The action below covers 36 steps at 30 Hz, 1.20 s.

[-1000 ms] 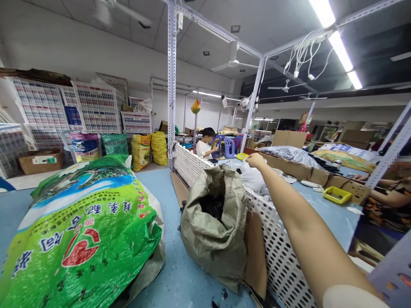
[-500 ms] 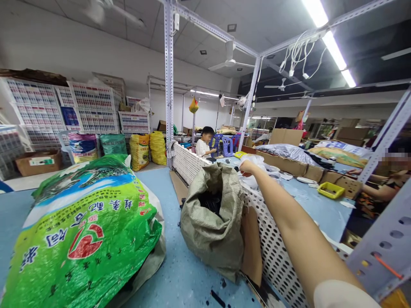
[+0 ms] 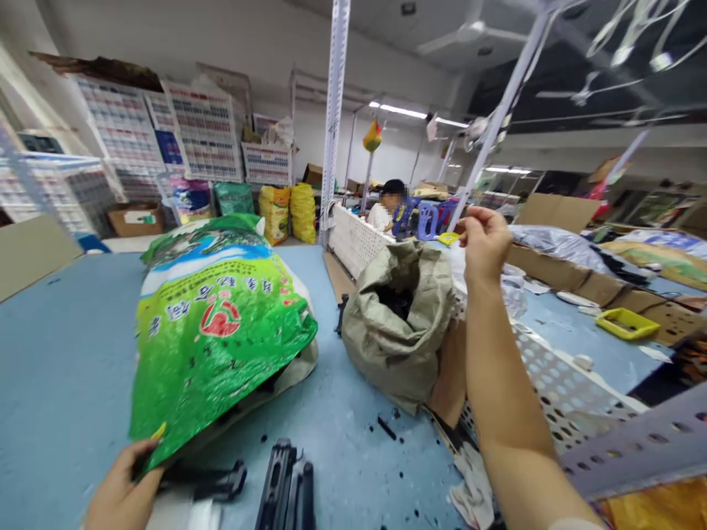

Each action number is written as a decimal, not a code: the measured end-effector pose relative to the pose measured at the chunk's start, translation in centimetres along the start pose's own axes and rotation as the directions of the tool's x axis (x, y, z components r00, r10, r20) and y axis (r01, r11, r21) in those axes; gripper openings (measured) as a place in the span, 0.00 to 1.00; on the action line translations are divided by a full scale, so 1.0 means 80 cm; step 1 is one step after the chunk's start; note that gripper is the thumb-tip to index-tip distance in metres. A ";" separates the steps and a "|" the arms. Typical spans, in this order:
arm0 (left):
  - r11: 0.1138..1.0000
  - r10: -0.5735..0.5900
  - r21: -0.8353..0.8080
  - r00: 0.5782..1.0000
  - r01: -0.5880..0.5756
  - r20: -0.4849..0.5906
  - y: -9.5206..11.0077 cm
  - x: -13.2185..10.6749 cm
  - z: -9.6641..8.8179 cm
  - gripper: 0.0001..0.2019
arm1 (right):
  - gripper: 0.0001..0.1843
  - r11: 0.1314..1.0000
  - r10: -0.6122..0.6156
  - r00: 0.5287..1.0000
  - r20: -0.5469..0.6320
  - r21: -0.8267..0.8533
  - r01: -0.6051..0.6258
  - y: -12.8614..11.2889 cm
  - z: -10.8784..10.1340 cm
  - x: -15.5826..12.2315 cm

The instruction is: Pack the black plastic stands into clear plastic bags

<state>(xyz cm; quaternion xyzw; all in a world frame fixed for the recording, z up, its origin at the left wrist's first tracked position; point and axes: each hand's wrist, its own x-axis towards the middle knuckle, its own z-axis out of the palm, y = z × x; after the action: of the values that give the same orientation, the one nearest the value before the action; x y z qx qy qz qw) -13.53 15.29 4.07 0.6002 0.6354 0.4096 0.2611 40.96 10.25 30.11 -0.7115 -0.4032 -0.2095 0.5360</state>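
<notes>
My left hand (image 3: 124, 486), at the lower left, pinches the bottom corner of a bulky green printed woven sack (image 3: 221, 361). Raised above the white perforated divider, my right hand (image 3: 486, 239) has its fingers curled together; whatever they hold, if anything, I cannot make out. Just left of my right forearm stands a grey-green woven sack (image 3: 395, 353), its mouth open on dark pieces inside. Long black plastic parts (image 3: 284, 486) lie at the front edge of the blue table, and another black part (image 3: 221, 478) lies beside my left hand.
The white perforated divider (image 3: 359, 239) runs along the blue table (image 3: 71, 368). Beyond it are a yellow tray (image 3: 627, 324) and clear plastic bags. A cloth glove (image 3: 472, 486) and small black scraps lie near my right forearm. A person (image 3: 381, 213) sits farther back. Crates (image 3: 204, 140) are stacked behind.
My view has turned left and down. My left hand has come into view on the green sack's corner. The right hand now stands upright, higher above the divider.
</notes>
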 end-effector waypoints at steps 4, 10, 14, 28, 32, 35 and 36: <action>1.000 -0.004 0.004 0.993 0.004 -0.118 0.007 -0.029 0.007 0.27 | 0.16 0.858 -0.240 0.835 0.495 0.510 -0.055 -0.066 0.055 -0.184; 0.986 0.110 0.147 0.964 -0.075 -0.241 0.024 -0.092 -0.012 0.30 | 0.14 0.978 0.176 0.644 0.744 -0.055 -0.203 -0.086 0.205 -0.293; 0.985 0.117 0.136 0.992 -0.109 -0.055 -0.008 -0.127 -0.021 0.20 | 0.16 0.931 0.364 0.668 0.649 -0.264 -0.251 -0.068 0.262 -0.259; 0.866 0.125 0.363 0.852 -0.344 0.508 0.026 -0.045 0.082 0.23 | 0.17 0.873 0.488 0.677 0.552 -0.314 -0.373 -0.050 0.276 -0.278; 0.954 0.181 0.152 0.901 -0.258 0.395 0.032 -0.036 0.094 0.18 | 0.21 0.914 0.396 0.722 0.568 -0.174 -0.365 -0.058 0.231 -0.314; 0.983 0.122 -0.173 0.913 -0.058 0.388 0.047 -0.054 0.092 0.18 | 0.27 0.845 0.319 0.738 0.595 0.174 -0.506 -0.064 0.168 -0.375; 0.948 0.089 -0.313 0.907 0.049 0.411 0.056 -0.064 0.092 0.21 | 0.28 0.714 0.297 0.715 0.633 0.349 -0.606 -0.067 0.144 -0.398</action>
<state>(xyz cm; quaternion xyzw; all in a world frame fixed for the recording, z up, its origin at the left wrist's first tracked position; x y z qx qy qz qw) -4.32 11.57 3.10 0.6310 0.4840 0.3701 0.4802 16.42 10.36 6.18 -0.6406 -0.3814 0.2619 0.6128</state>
